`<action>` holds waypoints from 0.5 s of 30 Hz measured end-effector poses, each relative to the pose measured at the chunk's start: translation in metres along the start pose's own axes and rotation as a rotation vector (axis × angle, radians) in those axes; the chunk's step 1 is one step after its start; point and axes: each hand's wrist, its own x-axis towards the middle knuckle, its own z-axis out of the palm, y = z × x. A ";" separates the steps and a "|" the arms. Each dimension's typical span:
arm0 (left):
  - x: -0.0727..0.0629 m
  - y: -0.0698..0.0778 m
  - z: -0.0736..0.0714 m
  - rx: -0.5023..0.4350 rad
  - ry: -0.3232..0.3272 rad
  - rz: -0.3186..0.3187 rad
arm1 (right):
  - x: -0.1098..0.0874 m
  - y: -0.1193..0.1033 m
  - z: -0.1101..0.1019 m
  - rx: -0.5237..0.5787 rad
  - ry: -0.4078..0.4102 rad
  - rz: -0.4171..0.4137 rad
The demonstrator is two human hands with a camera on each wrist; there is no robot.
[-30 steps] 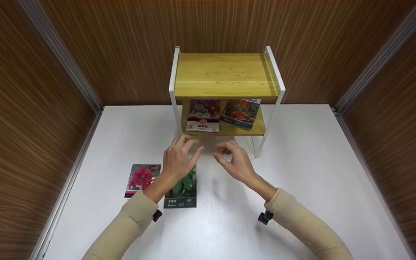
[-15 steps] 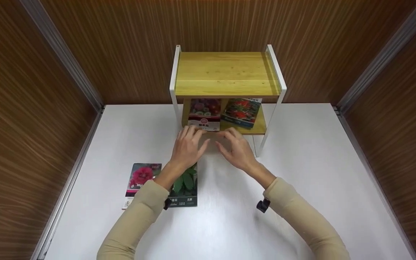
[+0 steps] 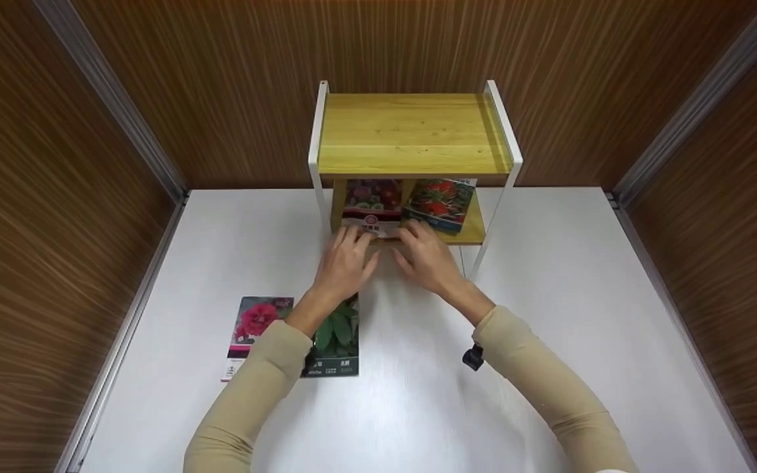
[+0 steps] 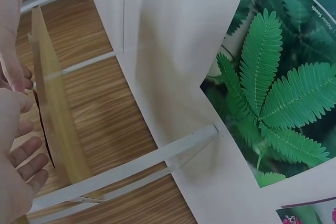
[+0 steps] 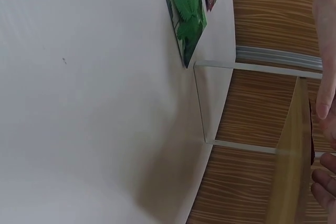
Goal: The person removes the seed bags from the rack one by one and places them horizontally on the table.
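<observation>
Both hands are at the front edge of the shelf's lower board. My left hand (image 3: 345, 263) has its fingertips at the bottom edge of a seed packet (image 3: 372, 200) with pink and purple flowers, which leans on that board. From the other side my right hand (image 3: 428, 259) reaches the same edge, fingers loosely bent. In the left wrist view, the left-hand fingers (image 4: 31, 163) lie along the board's front, where a thin dark packet edge (image 4: 44, 129) sticks out. A second seed packet (image 3: 441, 205), with red flowers, leans tilted beside the first, close to the right-hand fingertips.
The small shelf (image 3: 411, 131) has yellow wooden boards and white side frames. Left of it on the white table (image 3: 405, 407) lie a green-leaf seed packet (image 3: 336, 335) and a pink-flower packet (image 3: 259, 320), partly under the left arm. Wood-grain walls (image 3: 221, 98) enclose the table.
Both hands have moved forward from above the table to the lower board's front edge, their fingertips reaching the left packet's bottom edge. The packets on the table have stayed put.
</observation>
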 end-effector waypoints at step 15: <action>0.005 -0.003 0.006 0.072 -0.012 0.002 | 0.005 0.009 0.010 -0.079 -0.013 -0.045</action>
